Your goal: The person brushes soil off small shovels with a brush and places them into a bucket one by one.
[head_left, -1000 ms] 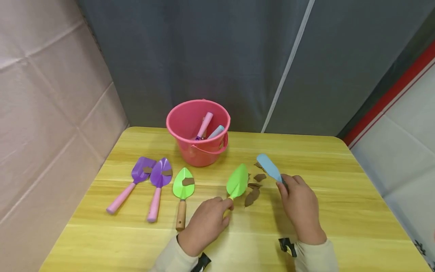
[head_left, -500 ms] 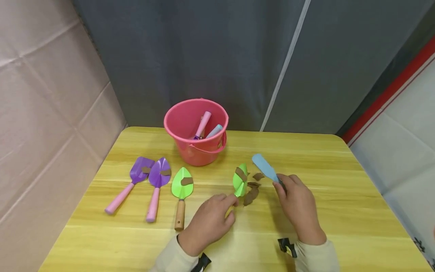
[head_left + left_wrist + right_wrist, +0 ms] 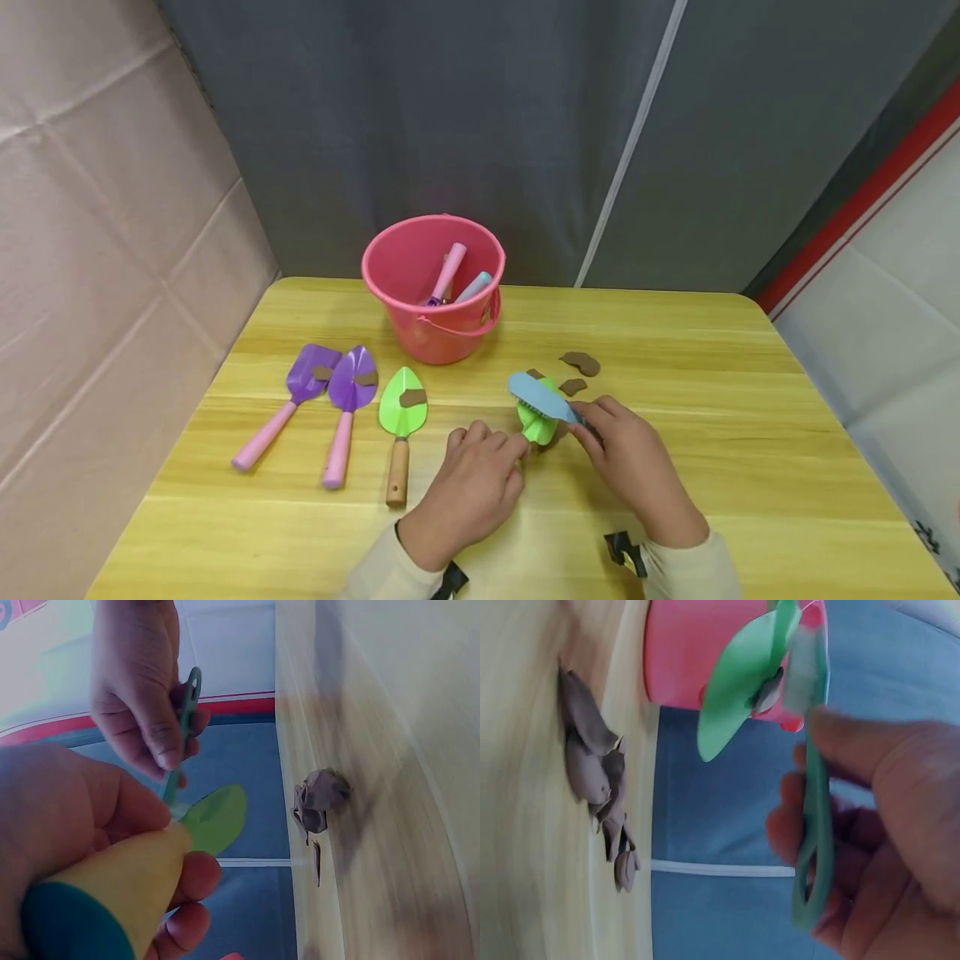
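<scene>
My left hand (image 3: 472,483) grips a green trowel (image 3: 537,430) by its pale yellow handle (image 3: 131,877), whose end is teal. The blade is tilted and raised off the table. A brown scrap (image 3: 769,694) clings to the blade in the right wrist view. My right hand (image 3: 637,467) pinches a blue brush (image 3: 536,393) with short pale bristles (image 3: 800,671). In the head view the brush lies across the blade and partly covers it; the bristles face the blade. Loose brown scraps (image 3: 581,363) lie on the table beyond, and a clump of scraps (image 3: 589,761) lies below the blade.
A pink bucket (image 3: 442,337) stands at the back, with several handles sticking up inside. To the left lie a purple shovel (image 3: 303,375), a purple trowel (image 3: 347,387) and a green wooden-handled trowel (image 3: 397,417), each with a brown patch. A grey curtain hangs behind the table (image 3: 750,433).
My left hand has turned the trowel's blade and shifted it slightly right. My right hand has brought the brush leftward and nearer, from above the loose scraps onto the blade area.
</scene>
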A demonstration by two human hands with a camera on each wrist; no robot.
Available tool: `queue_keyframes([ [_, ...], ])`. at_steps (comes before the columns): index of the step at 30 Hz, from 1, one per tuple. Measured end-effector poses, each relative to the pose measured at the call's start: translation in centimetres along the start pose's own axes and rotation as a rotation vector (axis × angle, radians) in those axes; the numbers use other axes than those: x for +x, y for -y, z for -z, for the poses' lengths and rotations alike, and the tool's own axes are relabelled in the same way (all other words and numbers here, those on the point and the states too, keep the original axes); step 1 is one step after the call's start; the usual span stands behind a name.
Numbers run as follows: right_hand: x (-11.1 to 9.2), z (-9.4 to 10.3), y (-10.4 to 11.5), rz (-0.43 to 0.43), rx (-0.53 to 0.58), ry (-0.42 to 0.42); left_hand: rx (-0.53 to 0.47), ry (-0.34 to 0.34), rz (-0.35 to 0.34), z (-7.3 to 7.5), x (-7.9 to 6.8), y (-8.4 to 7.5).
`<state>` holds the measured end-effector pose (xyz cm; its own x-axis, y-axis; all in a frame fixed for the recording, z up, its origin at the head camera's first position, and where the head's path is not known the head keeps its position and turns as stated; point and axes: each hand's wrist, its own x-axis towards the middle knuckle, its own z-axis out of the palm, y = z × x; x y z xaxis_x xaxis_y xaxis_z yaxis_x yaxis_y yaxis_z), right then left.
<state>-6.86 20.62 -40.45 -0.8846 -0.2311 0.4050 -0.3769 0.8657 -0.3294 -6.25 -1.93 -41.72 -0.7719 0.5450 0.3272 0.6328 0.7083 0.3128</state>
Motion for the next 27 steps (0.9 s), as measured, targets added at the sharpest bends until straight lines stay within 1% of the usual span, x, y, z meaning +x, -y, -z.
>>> queue_keyframes([
  [2, 0.0, 0.0, -0.1, -0.055, -0.026, -0.011, -0.003, -0.002, 0.0, -0.1, 0.0, 0.0],
  [4, 0.0, 0.1, -0.3, -0.117, -0.071, -0.046, -0.008, -0.003, 0.0, -0.1, 0.1, -0.1],
  [7, 0.0, 0.4, -0.5, -0.162, -0.1, -0.104, -0.01, 0.0, 0.005, -0.1, 0.1, -0.1],
  [9, -0.1, 0.5, -0.5, -0.153, -0.086, -0.109, -0.009, 0.004, 0.009, -0.1, 0.1, -0.1],
  [10, -0.1, 0.6, -0.5, -0.135, -0.065, -0.09, -0.006, 0.003, 0.01, -0.1, 0.1, -0.1],
  [13, -0.2, 0.5, -0.6, -0.086, 0.013, 0.015, -0.008, 0.003, 0.011, 0.0, 0.1, -0.1],
  [15, -0.2, 0.3, -0.7, -0.087, 0.039, 0.066, -0.015, 0.006, 0.011, 0.1, 0.0, -0.2],
  [16, -0.2, 0.3, -0.8, -0.1, 0.039, 0.078, -0.018, 0.009, 0.009, 0.2, 0.0, -0.2],
  [18, -0.1, 0.2, -1.1, -0.142, 0.006, 0.05, -0.022, 0.018, 0.009, 0.2, -0.1, -0.2],
  [20, -0.1, 0.2, -1.4, -0.179, -0.041, -0.009, -0.023, 0.02, 0.013, 0.2, -0.2, -0.2],
  [23, -0.1, 0.3, -1.5, -0.189, -0.067, -0.077, -0.014, 0.013, 0.018, 0.2, -0.2, -0.1],
  [25, -0.1, 0.4, -1.4, -0.148, -0.037, -0.064, -0.011, 0.004, 0.024, 0.1, -0.2, 0.1],
  [27, -0.1, 0.5, -1.3, -0.101, 0.012, -0.004, -0.008, -0.001, 0.025, 0.1, -0.1, 0.1],
])
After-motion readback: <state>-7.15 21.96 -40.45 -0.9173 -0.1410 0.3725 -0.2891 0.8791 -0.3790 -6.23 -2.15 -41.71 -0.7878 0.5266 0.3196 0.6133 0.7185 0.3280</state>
